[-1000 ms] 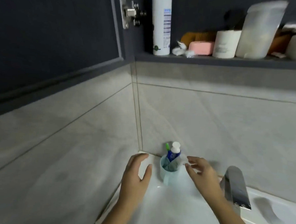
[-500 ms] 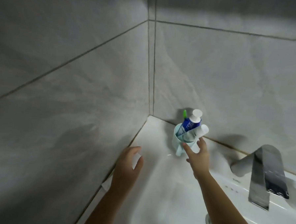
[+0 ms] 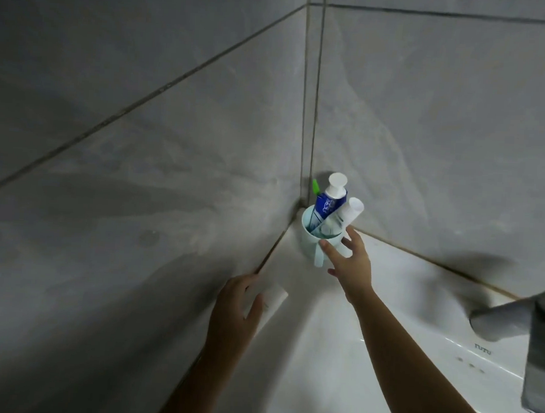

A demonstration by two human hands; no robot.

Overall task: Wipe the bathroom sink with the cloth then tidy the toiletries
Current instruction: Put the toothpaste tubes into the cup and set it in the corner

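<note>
Just beyond the right hand point(image 3: 350, 261), the pale cup point(image 3: 318, 240) of toothpaste tubes point(image 3: 329, 203) now sits tucked into the tiled corner, fingers spread and brushing its rim. Half a second ago the left hand point(image 3: 234, 311) was empty; it now curls around a white tube point(image 3: 271, 301), likely next for the cup. Below both hands the white sink point(image 3: 401, 308) looks bare, grey tiles point(image 3: 173, 138) close around, and no cloth shows.

The pale mint cup point(image 3: 313, 240) stands upright in the sink's point(image 3: 386, 307) far left corner, with a blue toothpaste tube point(image 3: 328, 206), a white tube point(image 3: 348, 215) and a green-tipped brush point(image 3: 315, 187) leaning inside. My left hand point(image 3: 230, 314) grips another white tube point(image 3: 272, 298).
</note>
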